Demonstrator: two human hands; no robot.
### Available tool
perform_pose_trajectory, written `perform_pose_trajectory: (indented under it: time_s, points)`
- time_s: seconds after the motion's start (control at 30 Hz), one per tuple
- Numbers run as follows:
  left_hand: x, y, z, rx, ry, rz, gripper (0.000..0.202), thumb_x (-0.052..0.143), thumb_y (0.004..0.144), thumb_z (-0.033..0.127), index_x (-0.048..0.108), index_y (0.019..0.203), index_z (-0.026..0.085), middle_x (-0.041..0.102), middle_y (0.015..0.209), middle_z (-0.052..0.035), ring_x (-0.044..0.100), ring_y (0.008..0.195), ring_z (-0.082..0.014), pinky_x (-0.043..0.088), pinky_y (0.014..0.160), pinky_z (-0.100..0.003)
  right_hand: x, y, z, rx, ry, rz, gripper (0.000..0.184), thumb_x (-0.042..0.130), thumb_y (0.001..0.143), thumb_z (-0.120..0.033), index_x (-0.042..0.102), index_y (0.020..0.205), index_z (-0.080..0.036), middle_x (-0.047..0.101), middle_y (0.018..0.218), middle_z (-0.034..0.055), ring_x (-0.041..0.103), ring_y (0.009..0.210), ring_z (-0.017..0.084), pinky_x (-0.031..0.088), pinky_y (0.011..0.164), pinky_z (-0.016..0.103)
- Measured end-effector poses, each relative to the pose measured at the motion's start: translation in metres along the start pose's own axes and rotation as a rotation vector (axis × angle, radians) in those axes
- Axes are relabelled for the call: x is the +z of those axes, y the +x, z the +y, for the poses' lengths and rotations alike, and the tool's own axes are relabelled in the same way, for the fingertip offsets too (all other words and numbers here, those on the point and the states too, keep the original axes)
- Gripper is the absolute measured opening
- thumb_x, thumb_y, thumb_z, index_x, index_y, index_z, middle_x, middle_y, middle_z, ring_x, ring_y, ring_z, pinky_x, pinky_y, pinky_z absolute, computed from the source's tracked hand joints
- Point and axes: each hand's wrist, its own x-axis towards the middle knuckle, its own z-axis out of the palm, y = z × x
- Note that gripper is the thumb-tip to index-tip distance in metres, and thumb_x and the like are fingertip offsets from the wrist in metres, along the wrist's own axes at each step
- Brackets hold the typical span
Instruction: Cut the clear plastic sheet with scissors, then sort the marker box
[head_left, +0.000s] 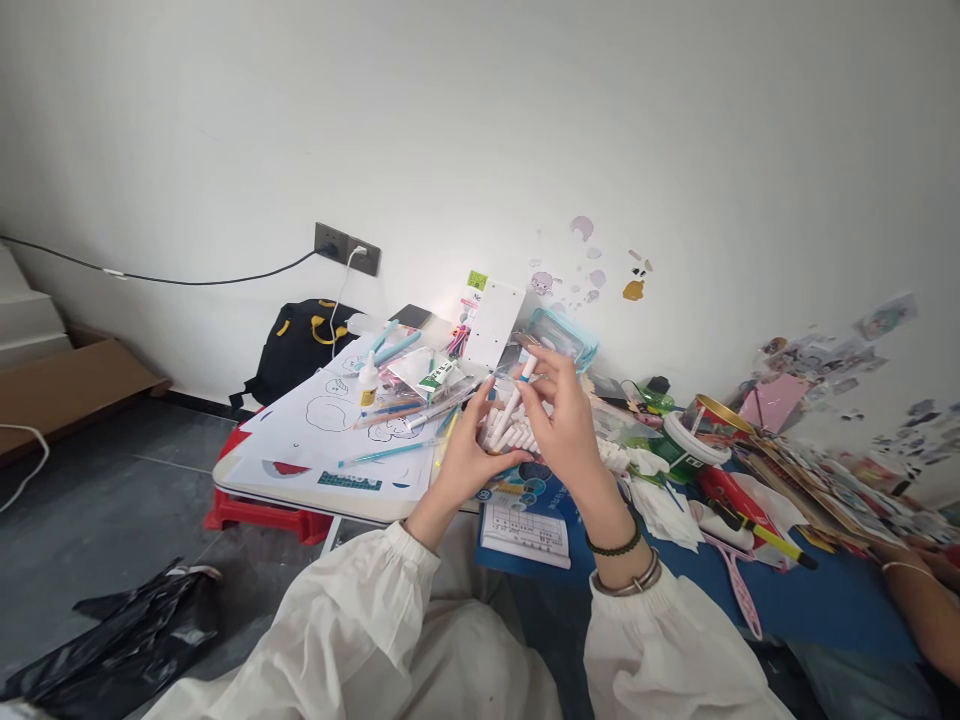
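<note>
My left hand (466, 452) is closed around a bundle of white markers (507, 432), held above the edge of a low white board. My right hand (564, 418) pinches one white marker (517, 392) by its upper end, its tip standing up out of the bundle. Both wrists come out of white sleeves; the right one wears a dark bead bracelet and metal bangles. Under my hands lies a blue booklet (534, 492) with a printed white card (525, 532).
The white board (300, 478) carries line drawings, pens, a glue bottle (367, 380) and plastic pouches, on red supports. A blue mat (825, 600) at right holds tins, tissues, stickers. Another person's arm (919, 600) is at far right. Black backpack (296, 350), black bag (127, 640) on floor.
</note>
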Motion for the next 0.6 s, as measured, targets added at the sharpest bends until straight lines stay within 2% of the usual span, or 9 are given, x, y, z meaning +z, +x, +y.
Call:
perform_pose_trajectory:
  time_s: [0.1, 0.23, 0.4, 0.53, 0.6]
  points:
    - [0.000, 0.000, 0.001, 0.002, -0.006, 0.006, 0.100, 0.081, 0.062, 0.039, 0.026, 0.143, 0.022, 0.055, 0.125, -0.0127, 0.054, 0.115, -0.0292, 0.047, 0.094, -0.041, 0.003, -0.003, 0.004, 0.010, -0.009, 0.007, 0.034, 0.045, 0.093, -0.030, 0.039, 0.126, -0.024, 0.062, 0.112, 0.0100, 0.066, 0.080, 0.017, 0.053, 0.067, 0.030]
    - [-0.001, 0.000, 0.001, -0.006, 0.012, -0.001, 0.100, 0.081, 0.063, 0.036, 0.025, 0.144, 0.020, 0.055, 0.124, -0.0130, 0.057, 0.111, -0.0282, 0.047, 0.093, -0.041, 0.005, -0.013, 0.012, -0.061, -0.052, 0.049, 0.032, 0.051, 0.090, -0.030, 0.043, 0.120, -0.023, 0.064, 0.106, 0.0079, 0.066, 0.086, 0.019, 0.053, 0.076, 0.033]
    - [-0.001, 0.000, -0.001, 0.019, 0.057, 0.008, 0.091, 0.075, 0.069, 0.030, 0.025, 0.144, 0.021, 0.053, 0.128, -0.0126, 0.053, 0.116, -0.0275, 0.046, 0.094, -0.039, 0.003, -0.023, 0.019, -0.190, -0.168, -0.122, 0.019, 0.047, 0.092, -0.026, 0.056, 0.108, -0.022, 0.064, 0.108, 0.0090, 0.059, 0.106, 0.022, 0.049, 0.089, 0.038]
    - [-0.001, -0.001, -0.002, 0.044, 0.059, -0.004, 0.090, 0.073, 0.070, 0.028, 0.023, 0.145, 0.020, 0.056, 0.122, -0.0112, 0.056, 0.112, -0.0255, 0.043, 0.097, -0.040, 0.001, -0.022, 0.014, -0.207, -0.169, -0.174, 0.017, 0.047, 0.091, -0.023, 0.061, 0.099, -0.021, 0.064, 0.107, 0.0091, 0.059, 0.104, 0.022, 0.048, 0.090, 0.039]
    - [-0.001, -0.001, -0.003, 0.049, 0.044, 0.001, 0.090, 0.072, 0.070, 0.028, 0.023, 0.145, 0.019, 0.057, 0.120, -0.0112, 0.057, 0.110, -0.0252, 0.043, 0.098, -0.041, -0.002, -0.021, 0.009, -0.224, -0.194, -0.222, 0.017, 0.049, 0.090, -0.024, 0.063, 0.100, -0.021, 0.065, 0.109, 0.0088, 0.059, 0.104, 0.022, 0.048, 0.091, 0.040]
